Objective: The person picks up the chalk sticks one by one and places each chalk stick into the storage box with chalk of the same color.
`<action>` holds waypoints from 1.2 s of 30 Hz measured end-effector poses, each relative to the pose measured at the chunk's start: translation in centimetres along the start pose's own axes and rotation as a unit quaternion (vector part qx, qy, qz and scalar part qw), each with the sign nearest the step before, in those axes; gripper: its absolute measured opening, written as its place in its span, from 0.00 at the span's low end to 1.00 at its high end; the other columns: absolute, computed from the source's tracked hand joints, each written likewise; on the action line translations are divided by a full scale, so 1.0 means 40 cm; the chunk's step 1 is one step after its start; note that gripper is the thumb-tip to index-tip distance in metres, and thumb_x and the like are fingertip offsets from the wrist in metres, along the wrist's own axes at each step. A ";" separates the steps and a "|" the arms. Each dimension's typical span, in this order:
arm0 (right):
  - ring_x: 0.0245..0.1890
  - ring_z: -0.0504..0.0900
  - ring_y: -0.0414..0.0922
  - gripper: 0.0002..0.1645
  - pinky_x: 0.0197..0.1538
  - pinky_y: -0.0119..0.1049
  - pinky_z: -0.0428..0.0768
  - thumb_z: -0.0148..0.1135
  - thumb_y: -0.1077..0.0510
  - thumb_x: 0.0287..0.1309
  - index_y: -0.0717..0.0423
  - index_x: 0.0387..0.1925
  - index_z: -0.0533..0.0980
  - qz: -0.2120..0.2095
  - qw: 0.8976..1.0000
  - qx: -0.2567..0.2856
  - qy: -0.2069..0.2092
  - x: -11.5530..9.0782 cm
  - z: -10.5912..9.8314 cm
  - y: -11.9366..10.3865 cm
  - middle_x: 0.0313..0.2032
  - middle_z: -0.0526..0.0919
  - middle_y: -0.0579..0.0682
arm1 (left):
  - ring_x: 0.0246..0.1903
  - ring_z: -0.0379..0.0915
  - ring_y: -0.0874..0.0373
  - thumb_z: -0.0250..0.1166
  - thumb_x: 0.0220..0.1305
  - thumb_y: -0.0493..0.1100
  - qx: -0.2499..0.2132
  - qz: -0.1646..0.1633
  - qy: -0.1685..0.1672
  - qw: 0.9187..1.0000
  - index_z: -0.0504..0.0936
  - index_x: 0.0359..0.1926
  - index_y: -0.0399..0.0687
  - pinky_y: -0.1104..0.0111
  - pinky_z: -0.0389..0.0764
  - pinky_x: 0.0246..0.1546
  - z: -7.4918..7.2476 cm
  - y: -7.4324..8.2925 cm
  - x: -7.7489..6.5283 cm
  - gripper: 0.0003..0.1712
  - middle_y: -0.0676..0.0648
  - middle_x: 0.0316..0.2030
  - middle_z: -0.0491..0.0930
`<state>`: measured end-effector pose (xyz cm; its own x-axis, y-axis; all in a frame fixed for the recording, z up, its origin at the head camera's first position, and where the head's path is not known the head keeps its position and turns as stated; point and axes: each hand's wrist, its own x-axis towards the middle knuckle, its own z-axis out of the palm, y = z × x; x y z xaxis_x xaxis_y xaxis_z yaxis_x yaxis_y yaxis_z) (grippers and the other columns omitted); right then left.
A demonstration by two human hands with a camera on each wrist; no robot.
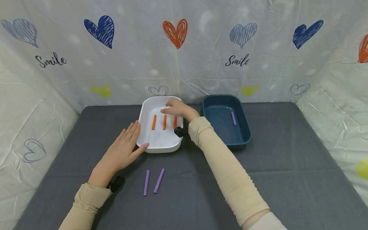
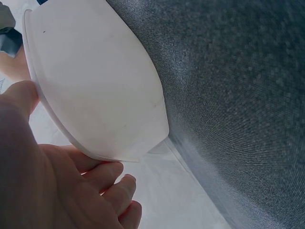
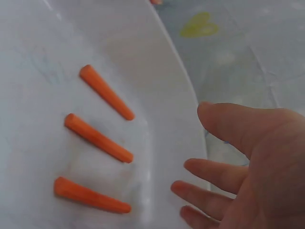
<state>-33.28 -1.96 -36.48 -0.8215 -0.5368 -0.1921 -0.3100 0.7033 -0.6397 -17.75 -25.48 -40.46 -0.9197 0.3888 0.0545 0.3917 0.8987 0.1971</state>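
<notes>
Three short orange sticks lie side by side in a white tray. Above the far part of that tray, my right hand reaches over the right rim with its fingers spread and nothing between them. The right wrist view shows its fingertips beside the ends of the orange sticks. My left hand rests against the tray's near left rim, fingers extended. In the left wrist view its thumb touches the rim of the white tray.
To the right of the white tray stands a dark blue tray with one purple stick inside. Two more purple sticks lie on the grey cloth in front. A printed curtain hangs behind.
</notes>
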 end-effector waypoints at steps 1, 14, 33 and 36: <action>0.69 0.65 0.51 0.35 0.69 0.41 0.65 0.52 0.45 0.71 0.63 0.70 0.65 -0.001 1.000 0.004 -0.005 -0.004 -0.007 -0.002 0.70 0.66 0.57 | 0.76 0.34 0.41 0.46 0.75 0.66 0.001 0.000 0.000 1.000 0.40 0.77 0.33 0.47 0.42 0.74 0.001 0.000 0.000 0.50 0.36 0.77 0.38; 0.69 0.65 0.51 0.35 0.67 0.45 0.68 0.47 0.42 0.74 0.59 0.72 0.63 -0.030 0.998 0.062 0.002 -0.068 -0.088 -0.022 0.70 0.66 0.56 | 0.76 0.34 0.41 0.46 0.75 0.66 -0.002 -0.003 0.000 1.000 0.40 0.77 0.33 0.48 0.41 0.74 0.002 -0.003 -0.003 0.50 0.36 0.77 0.37; 0.56 0.77 0.48 0.27 0.53 0.43 0.79 0.52 0.44 0.73 0.54 0.64 0.73 -0.056 0.984 0.082 0.147 -0.236 -0.154 -0.041 0.63 0.74 0.51 | 0.76 0.35 0.41 0.47 0.75 0.65 0.000 0.003 0.008 1.000 0.40 0.77 0.33 0.47 0.43 0.74 0.000 -0.005 -0.012 0.50 0.36 0.77 0.39; 0.53 0.78 0.46 0.25 0.51 0.43 0.80 0.53 0.44 0.73 0.52 0.62 0.75 -0.064 0.980 0.101 0.156 -0.269 -0.162 -0.026 0.61 0.76 0.49 | 0.76 0.34 0.42 0.48 0.75 0.65 -0.003 0.004 0.010 1.000 0.40 0.77 0.33 0.48 0.42 0.74 0.001 -0.006 -0.011 0.50 0.36 0.77 0.38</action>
<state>-27.23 6.09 -28.92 -0.8986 -0.4231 0.1163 -0.3446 0.5161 -0.7841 -17.43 -25.84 -40.56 -0.9169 0.3918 0.0766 0.3990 0.8944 0.2021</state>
